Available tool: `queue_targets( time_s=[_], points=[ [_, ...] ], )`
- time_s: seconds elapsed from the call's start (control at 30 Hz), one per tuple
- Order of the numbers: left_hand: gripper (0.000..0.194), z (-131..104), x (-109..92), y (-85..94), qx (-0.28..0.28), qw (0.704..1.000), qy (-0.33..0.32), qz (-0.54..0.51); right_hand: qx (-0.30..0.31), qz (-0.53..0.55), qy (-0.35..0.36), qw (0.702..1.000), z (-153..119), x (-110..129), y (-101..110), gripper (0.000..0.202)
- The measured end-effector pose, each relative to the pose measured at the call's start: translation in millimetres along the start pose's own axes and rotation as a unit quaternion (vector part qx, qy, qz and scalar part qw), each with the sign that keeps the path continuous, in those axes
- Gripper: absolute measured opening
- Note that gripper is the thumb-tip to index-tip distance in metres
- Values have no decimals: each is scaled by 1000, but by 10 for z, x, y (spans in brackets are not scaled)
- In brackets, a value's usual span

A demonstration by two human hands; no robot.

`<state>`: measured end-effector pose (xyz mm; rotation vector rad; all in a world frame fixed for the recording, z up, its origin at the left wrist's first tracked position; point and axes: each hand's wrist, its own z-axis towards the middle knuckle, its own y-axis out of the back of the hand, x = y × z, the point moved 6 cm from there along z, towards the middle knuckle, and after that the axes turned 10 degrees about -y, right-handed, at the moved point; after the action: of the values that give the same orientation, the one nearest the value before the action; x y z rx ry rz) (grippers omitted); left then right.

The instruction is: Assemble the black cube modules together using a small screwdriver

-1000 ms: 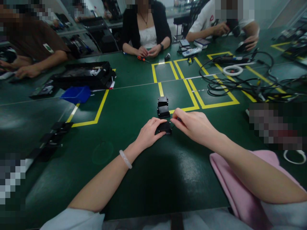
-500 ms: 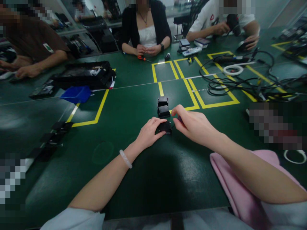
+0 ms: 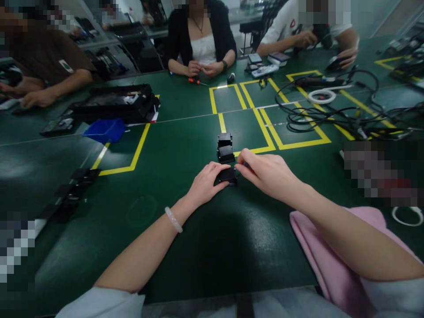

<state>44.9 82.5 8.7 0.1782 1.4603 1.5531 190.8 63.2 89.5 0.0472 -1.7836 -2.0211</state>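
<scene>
On the green table, my left hand (image 3: 206,183) grips a small black block (image 3: 228,176) between thumb and fingers at its left side. My right hand (image 3: 265,170) is closed in a pinch at the block's right edge. A thin dark tool, mostly hidden by my fingers, points from it toward the block. Just beyond stand two similar black pieces (image 3: 225,153) in a line, one behind the other, touched by neither hand.
More black blocks (image 3: 70,191) lie at the left, near a blue tray (image 3: 105,130) and a black case (image 3: 115,102). Cables (image 3: 308,119) spread at the right. A pink cloth (image 3: 318,238) lies under my right forearm. Three people sit across the table.
My right thumb and fingers have drawn closer together and shifted slightly toward the block. My left hand has stayed on it. Across the table, the orange-handled tool has shifted slightly.
</scene>
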Motion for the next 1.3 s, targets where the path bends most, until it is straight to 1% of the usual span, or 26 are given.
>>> queue_targets(
  time_s=[0.2, 0.33, 0.43, 0.57, 0.7, 0.83, 1.0, 1.17, 1.3],
  points=[
    [42, 0, 0, 0, 0, 1000, -2, -2, -9, 13, -3, 1000, -1, -5, 19, 19],
    [42, 1, 1, -1, 0, 1000, 2, 0, 3, -8, -2, 1000, 4, -8, 3, 20],
    [42, 1, -1, -2, -1, 1000, 3, 1, -1, -12, -8, 1000, 2, -15, 13, 18],
    [42, 2, -3, 0, -3, 1000, 3, 0, -6, 0, -9, 1000, -5, -5, 32, 18],
    [41, 3, -2, 0, -2, 1000, 4, -3, 6, -26, -10, 1000, -2, -8, 11, 23],
    [42, 5, -5, 1, 0, 1000, 2, -5, -9, -3, -5, 1000, -4, -6, 31, 18],
    [39, 3, -5, 1, 1, 1000, 3, -4, 15, -13, 3, 1000, -5, 16, 20, 24],
    [42, 3, -5, 0, -2, 1000, 2, -1, -9, -1, -8, 1000, -5, 4, 43, 21],
    [39, 5, -4, 1, -3, 1000, 2, 1, 11, -2, 1, 1000, -7, 20, 24, 25]
  ],
)
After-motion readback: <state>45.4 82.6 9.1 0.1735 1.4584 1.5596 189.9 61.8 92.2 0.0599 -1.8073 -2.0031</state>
